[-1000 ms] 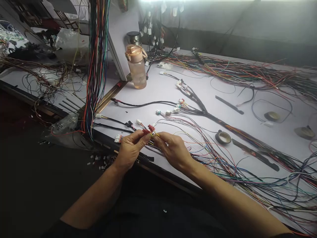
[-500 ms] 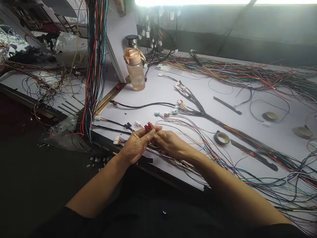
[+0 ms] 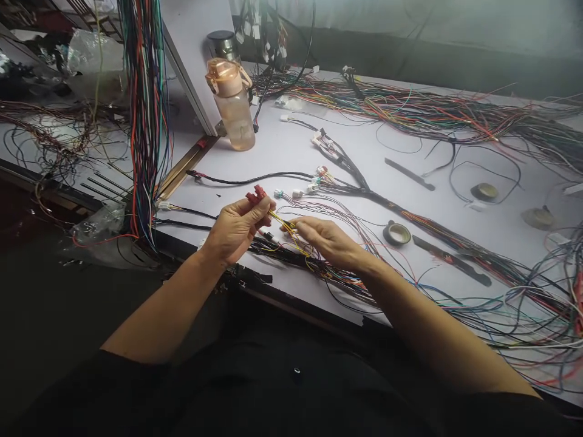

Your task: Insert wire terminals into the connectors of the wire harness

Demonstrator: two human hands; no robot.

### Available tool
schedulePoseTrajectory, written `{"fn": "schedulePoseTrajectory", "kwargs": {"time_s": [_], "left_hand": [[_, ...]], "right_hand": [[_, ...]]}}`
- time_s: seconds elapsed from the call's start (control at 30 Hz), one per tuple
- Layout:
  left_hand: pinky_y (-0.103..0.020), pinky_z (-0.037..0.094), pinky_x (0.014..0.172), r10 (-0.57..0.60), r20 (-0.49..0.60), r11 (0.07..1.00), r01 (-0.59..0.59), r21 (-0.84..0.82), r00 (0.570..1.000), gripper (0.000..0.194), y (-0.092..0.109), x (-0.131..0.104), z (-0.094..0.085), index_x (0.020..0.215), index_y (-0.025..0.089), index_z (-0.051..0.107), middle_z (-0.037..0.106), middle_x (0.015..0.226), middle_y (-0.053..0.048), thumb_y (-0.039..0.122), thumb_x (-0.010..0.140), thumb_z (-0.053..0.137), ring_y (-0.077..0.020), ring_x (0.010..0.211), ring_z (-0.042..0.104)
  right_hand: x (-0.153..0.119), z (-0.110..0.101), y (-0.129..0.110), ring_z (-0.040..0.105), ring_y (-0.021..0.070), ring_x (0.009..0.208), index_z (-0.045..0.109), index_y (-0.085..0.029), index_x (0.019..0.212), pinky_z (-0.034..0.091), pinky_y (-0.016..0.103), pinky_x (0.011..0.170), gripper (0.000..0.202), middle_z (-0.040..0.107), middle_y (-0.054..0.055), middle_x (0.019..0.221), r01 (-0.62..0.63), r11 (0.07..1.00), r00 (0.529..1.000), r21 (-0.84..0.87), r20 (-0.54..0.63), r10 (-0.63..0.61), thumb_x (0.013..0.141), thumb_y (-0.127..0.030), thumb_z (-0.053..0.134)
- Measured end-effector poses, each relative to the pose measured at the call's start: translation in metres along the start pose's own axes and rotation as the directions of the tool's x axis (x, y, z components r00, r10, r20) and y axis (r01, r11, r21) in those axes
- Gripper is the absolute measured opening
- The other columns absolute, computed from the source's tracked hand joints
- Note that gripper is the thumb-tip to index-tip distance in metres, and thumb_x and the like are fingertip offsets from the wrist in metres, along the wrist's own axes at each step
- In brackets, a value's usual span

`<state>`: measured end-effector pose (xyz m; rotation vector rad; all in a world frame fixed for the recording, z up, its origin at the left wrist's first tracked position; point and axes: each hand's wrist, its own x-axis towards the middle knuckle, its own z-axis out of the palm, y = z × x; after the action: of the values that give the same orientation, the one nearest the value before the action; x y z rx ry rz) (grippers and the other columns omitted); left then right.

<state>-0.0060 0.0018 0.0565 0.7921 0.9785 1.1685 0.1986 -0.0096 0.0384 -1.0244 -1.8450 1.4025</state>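
Between the thumb and fingers of my left hand (image 3: 234, 230) is a red connector (image 3: 258, 195), held up above the bench's front edge. Thin yellow wires (image 3: 279, 218) run out of it to the right. My right hand (image 3: 327, 240) is closed on these wires with thumb and fingertips, a short way from the connector. Below both hands lies a dark taped wire bundle (image 3: 291, 257) with loose coloured wires. A white connector (image 3: 272, 237) sits just under the yellow wires.
A branched black harness (image 3: 371, 195) crosses the white bench. Behind it stand a water bottle (image 3: 237, 121) and a long heap of wires (image 3: 410, 112). A tape roll (image 3: 396, 233) and a dark flat strip (image 3: 455, 262) lie at right. A wire bunch (image 3: 146, 103) hangs at left.
My right hand has drawn back to the right from the red connector, and a length of yellow wire now shows between the hands. The camera view has shifted a little.
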Motion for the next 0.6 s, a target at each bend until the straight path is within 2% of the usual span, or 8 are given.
{"fn": "schedulePoseTrajectory", "kwargs": {"time_s": [0.1, 0.17, 0.3, 0.37, 0.43, 0.5, 0.6], "left_hand": [[-0.02, 0.048, 0.061, -0.012, 0.002, 1.0, 0.012, 0.011, 1.0, 0.019, 0.002, -0.007, 0.002, 0.074, 0.013, 0.074, 0.066, 0.079, -0.002, 0.028, 0.067, 0.083, -0.0046, 0.059, 0.057], [-0.018, 0.05, 0.061, -0.012, -0.003, 1.0, 0.012, 0.001, 1.0, 0.019, 0.002, -0.012, 0.004, 0.074, 0.013, 0.074, 0.066, 0.078, -0.001, 0.028, 0.067, 0.083, -0.0044, 0.059, 0.057], [-0.017, 0.052, 0.06, 0.0, -0.012, 1.0, 0.0, -0.015, 1.0, 0.017, 0.002, -0.025, 0.009, 0.072, 0.014, 0.074, 0.067, 0.077, -0.001, 0.027, 0.067, 0.083, -0.0041, 0.057, 0.058], [-0.016, 0.052, 0.059, -0.003, -0.021, 0.999, 0.002, -0.036, 1.0, 0.015, 0.0, -0.032, 0.01, 0.073, 0.015, 0.074, 0.067, 0.076, 0.0, 0.026, 0.068, 0.082, -0.0038, 0.057, 0.058], [-0.014, 0.052, 0.058, -0.021, -0.045, 0.998, 0.018, -0.068, 0.999, 0.014, -0.005, -0.038, 0.01, 0.075, 0.016, 0.074, 0.067, 0.076, 0.0, 0.026, 0.069, 0.082, -0.0033, 0.057, 0.058], [-0.012, 0.051, 0.057, -0.06, -0.086, 0.992, 0.05, -0.113, 0.994, 0.014, -0.013, -0.043, 0.009, 0.076, 0.017, 0.075, 0.067, 0.076, 0.001, 0.025, 0.068, 0.083, -0.0028, 0.058, 0.058], [-0.013, 0.053, 0.062, -0.111, -0.108, 0.982, 0.092, -0.167, 0.988, 0.019, -0.024, -0.046, 0.007, 0.078, 0.017, 0.075, 0.069, 0.079, 0.001, 0.027, 0.064, 0.085, -0.0031, 0.06, 0.06]], "right_hand": [[-0.007, -0.008, -0.003, 0.062, 0.0172, 0.11, 0.066, -0.019, 0.111, 0.045, 0.036, 0.099, 0.042, 0.068, 0.007, 0.115, 0.026, 0.999, 0.991, 0.048, -0.133, -0.019, 0.098, -0.049, 0.04], [-0.012, -0.007, -0.009, 0.061, 0.0177, 0.113, 0.065, -0.019, 0.115, 0.044, 0.036, 0.101, 0.039, 0.068, 0.008, 0.118, 0.05, 0.999, 0.981, 0.005, -0.19, -0.048, 0.098, -0.045, 0.042], [-0.023, 0.021, -0.023, 0.062, 0.0189, 0.107, 0.058, -0.019, 0.125, 0.046, 0.034, 0.094, 0.035, 0.069, 0.008, 0.114, 0.075, 0.975, 0.976, -0.208, -0.185, -0.115, 0.098, -0.037, 0.045], [-0.029, 0.041, -0.025, 0.064, 0.0167, 0.09, 0.064, -0.019, 0.108, 0.047, 0.029, 0.082, 0.028, 0.071, 0.006, 0.097, 0.075, 0.952, 0.979, -0.296, -0.159, -0.126, 0.099, -0.031, 0.04], [-0.034, 0.058, -0.021, 0.061, 0.0132, 0.073, 0.064, -0.018, 0.085, 0.045, 0.024, 0.072, 0.034, 0.066, 0.003, 0.077, 0.058, 0.95, 0.978, -0.306, -0.175, -0.117, 0.101, -0.03, 0.036], [-0.039, 0.067, -0.014, 0.058, 0.0117, 0.068, 0.061, -0.019, 0.076, 0.042, 0.023, 0.069, 0.036, 0.063, 0.001, 0.07, 0.042, 0.961, 0.971, -0.274, -0.216, -0.104, 0.101, -0.03, 0.037], [-0.043, 0.068, -0.004, 0.056, 0.0109, 0.066, 0.059, -0.019, 0.072, 0.041, 0.021, 0.068, 0.033, 0.061, -0.001, 0.068, 0.012, 0.982, 0.958, -0.191, -0.28, -0.067, 0.099, -0.03, 0.043]]}}
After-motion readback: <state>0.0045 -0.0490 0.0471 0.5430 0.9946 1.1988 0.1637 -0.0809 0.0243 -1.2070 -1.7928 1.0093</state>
